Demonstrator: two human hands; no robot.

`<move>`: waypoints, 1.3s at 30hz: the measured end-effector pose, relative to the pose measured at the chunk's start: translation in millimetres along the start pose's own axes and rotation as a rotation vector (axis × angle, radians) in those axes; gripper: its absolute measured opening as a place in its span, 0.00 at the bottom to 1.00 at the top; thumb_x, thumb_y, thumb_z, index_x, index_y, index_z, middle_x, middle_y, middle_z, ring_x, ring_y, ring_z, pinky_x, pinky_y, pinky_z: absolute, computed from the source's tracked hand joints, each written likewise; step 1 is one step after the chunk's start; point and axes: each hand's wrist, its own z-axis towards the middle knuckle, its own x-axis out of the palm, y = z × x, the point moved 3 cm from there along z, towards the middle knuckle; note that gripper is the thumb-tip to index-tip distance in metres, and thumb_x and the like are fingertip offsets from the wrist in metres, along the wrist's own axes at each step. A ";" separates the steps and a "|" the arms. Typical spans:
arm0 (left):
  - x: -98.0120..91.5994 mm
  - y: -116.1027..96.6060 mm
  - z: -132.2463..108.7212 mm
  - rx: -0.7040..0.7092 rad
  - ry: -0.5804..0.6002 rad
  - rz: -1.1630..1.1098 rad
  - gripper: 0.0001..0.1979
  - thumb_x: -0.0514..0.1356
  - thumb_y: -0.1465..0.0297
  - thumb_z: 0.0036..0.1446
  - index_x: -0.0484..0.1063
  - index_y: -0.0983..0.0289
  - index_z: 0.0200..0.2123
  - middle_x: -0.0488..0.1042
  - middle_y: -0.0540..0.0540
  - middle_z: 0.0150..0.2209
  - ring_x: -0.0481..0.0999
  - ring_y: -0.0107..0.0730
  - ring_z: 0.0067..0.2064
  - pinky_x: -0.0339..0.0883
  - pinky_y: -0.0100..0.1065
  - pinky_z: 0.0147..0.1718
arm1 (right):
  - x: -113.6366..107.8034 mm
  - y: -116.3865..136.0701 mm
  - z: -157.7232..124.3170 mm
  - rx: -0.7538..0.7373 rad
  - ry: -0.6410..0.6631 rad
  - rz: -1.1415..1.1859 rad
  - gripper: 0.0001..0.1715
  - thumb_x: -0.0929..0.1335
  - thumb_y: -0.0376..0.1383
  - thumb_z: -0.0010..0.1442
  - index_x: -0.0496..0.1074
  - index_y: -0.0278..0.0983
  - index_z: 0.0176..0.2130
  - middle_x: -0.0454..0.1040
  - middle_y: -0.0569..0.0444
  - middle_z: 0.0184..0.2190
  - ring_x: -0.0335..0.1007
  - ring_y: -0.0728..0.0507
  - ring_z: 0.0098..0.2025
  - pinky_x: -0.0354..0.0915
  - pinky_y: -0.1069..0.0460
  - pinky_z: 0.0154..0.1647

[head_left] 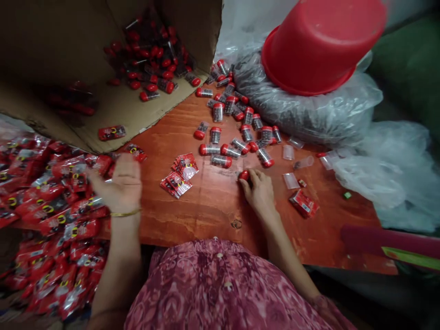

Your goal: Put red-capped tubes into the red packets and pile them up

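My right hand point(259, 190) rests low over the table, its fingers closed round a small red-capped container point(244, 175); the hand hides most of it. Over the left side of the table my left hand point(122, 185) is slightly blurred, thumb apart from the fingers and nothing visible in it. Beside it lies a heap of red printed packets point(51, 197). Between my hands are two small stacks of flat red printed cards point(180, 172). Beyond my right hand, several clear containers with red caps and dark contents point(222, 161) lie scattered.
A cardboard box point(185, 98) on its side holds many red-capped containers. An upturned red bucket point(319, 46) sits on a filled plastic bag point(292, 114). At right are clear empty tubes point(290, 180), a red packet point(304, 204) and crumpled plastic point(371, 178) on the wooden table point(213, 206).
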 end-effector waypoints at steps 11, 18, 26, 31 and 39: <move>81.4 64.6 -7.0 0.567 0.579 1.615 0.12 0.55 0.65 0.55 0.76 0.54 0.40 0.67 0.54 0.56 0.51 0.50 0.63 0.42 0.58 0.58 | 22.1 25.8 -2.5 -0.108 -0.120 0.051 0.29 0.60 0.46 0.60 0.64 0.28 0.52 0.65 0.36 0.52 0.58 0.35 0.52 0.56 0.41 0.52; 77.4 67.4 -14.6 0.679 0.529 1.554 0.12 0.53 0.67 0.56 0.78 0.56 0.36 0.74 0.55 0.49 0.58 0.50 0.61 0.44 0.58 0.58 | 7.7 27.9 -2.5 -0.090 -0.242 0.109 0.24 0.62 0.44 0.59 0.68 0.30 0.48 0.67 0.37 0.51 0.59 0.35 0.52 0.55 0.39 0.52; 96.4 44.2 -55.9 0.892 0.419 1.349 0.13 0.53 0.65 0.57 0.77 0.60 0.37 0.72 0.59 0.51 0.59 0.50 0.61 0.45 0.59 0.57 | -17.1 92.6 9.4 -0.013 -0.002 1.009 0.18 0.64 0.44 0.56 0.69 0.37 0.43 0.73 0.49 0.40 0.67 0.43 0.42 0.63 0.48 0.44; 95.0 46.9 -70.0 0.709 0.399 1.139 0.15 0.57 0.65 0.54 0.74 0.62 0.43 0.70 0.60 0.53 0.62 0.48 0.59 0.49 0.54 0.58 | -6.4 113.2 21.0 0.054 0.090 1.212 0.17 0.60 0.45 0.58 0.67 0.36 0.29 0.68 0.57 0.24 0.62 0.49 0.26 0.61 0.53 0.30; 88.4 66.2 -78.6 -0.419 0.445 0.359 0.20 0.67 0.55 0.37 0.74 0.67 0.26 0.76 0.54 0.26 0.74 0.30 0.28 0.68 0.30 0.29 | -9.5 99.6 4.8 0.042 0.036 1.028 0.22 0.60 0.44 0.60 0.54 0.39 0.19 0.55 0.60 0.17 0.51 0.51 0.21 0.51 0.54 0.24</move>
